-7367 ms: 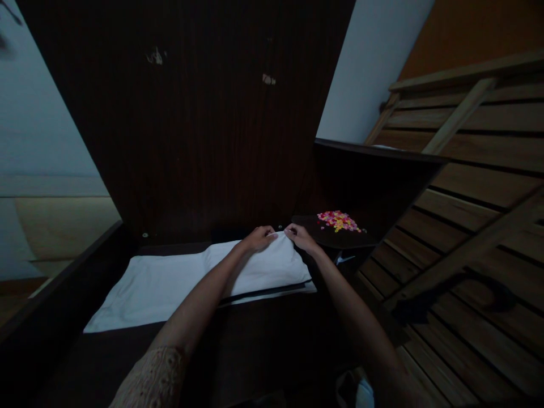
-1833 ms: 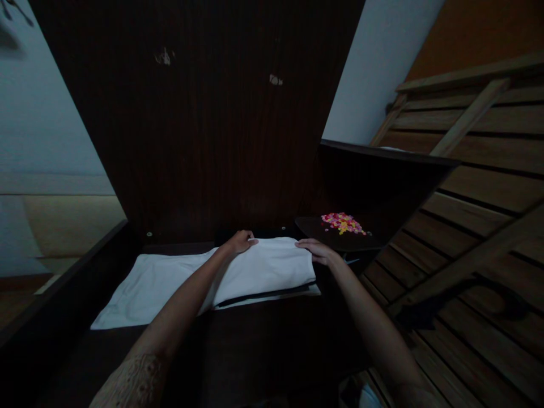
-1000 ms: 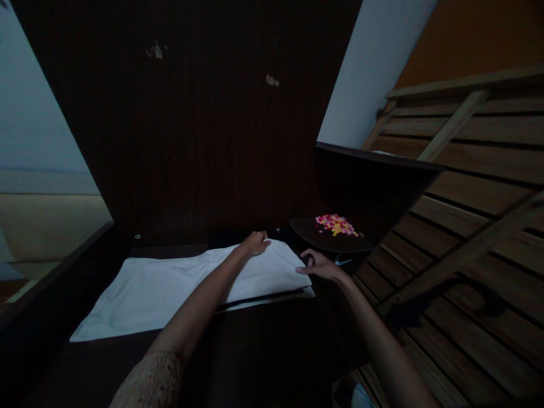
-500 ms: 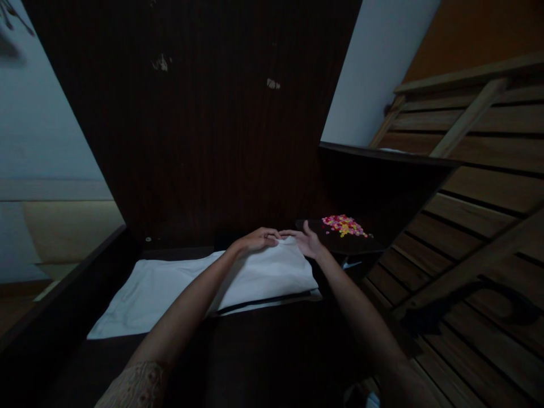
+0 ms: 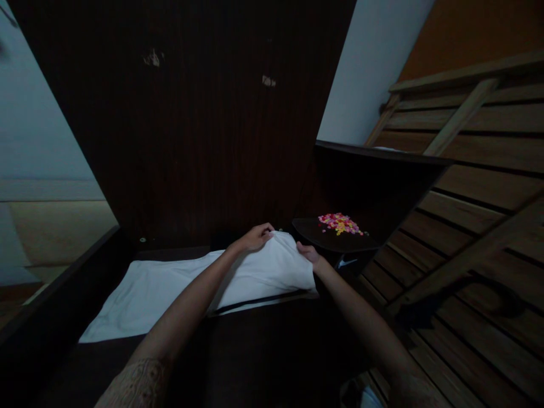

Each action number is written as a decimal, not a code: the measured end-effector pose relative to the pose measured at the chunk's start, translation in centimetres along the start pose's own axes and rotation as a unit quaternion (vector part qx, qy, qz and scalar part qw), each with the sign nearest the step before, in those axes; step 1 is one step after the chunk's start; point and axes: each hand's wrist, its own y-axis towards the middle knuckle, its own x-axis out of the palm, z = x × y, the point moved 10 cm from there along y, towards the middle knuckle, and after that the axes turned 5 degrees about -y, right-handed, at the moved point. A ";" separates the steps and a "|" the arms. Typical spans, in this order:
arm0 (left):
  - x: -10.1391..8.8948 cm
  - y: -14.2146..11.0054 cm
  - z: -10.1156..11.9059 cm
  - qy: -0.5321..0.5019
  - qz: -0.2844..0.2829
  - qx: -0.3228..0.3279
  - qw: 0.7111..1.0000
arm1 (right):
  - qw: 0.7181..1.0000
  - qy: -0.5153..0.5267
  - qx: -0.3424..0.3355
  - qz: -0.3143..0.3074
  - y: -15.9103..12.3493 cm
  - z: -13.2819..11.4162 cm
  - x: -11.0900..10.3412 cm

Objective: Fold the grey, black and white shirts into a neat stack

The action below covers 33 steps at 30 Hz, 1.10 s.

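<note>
A white cloth garment [image 5: 170,289] with a dark stripe along its near edge lies folded lengthwise on the dark wooden surface [image 5: 255,351]. My left hand [image 5: 255,237] pinches its far edge, drawing the fabric up into a small peak. At the right end, my right hand [image 5: 308,253] grips the cloth with the thumb on top; its other fingers are hidden behind or under the fabric. The garment's left part lies flat, while the part between my hands is lifted and creased.
A small rounded shelf [image 5: 340,242] at the right carries a heap of pink, red and yellow pieces [image 5: 340,223]. Behind the cloth rises a dark wooden panel [image 5: 212,141]. Slatted wood [image 5: 476,187] stands on the right, with a dark strap-like item [image 5: 463,300] against it.
My right hand has moved away from my left hand, down along the garment's right end, and its fingers have closed on the cloth. The fabric between the hands is now raised.
</note>
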 end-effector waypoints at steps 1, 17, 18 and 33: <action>0.1 0.0 -0.4 0.029 0.004 -0.004 1.000 | 1.000 0.015 0.016 0.008 -0.1 0.4 -0.2; -0.2 -1.1 -6.3 0.224 -0.045 -0.166 0.959 | 0.985 -0.023 -0.005 0.169 -0.3 -0.9 -4.4; -0.3 -1.2 -6.3 0.224 -0.046 -0.167 0.959 | 0.979 -0.035 -0.004 0.200 -0.1 -1.0 -4.9; -1.7 -2.3 -7.7 0.253 -0.053 -0.207 0.943 | 0.886 -0.347 -0.197 0.238 4.3 -6.0 -4.4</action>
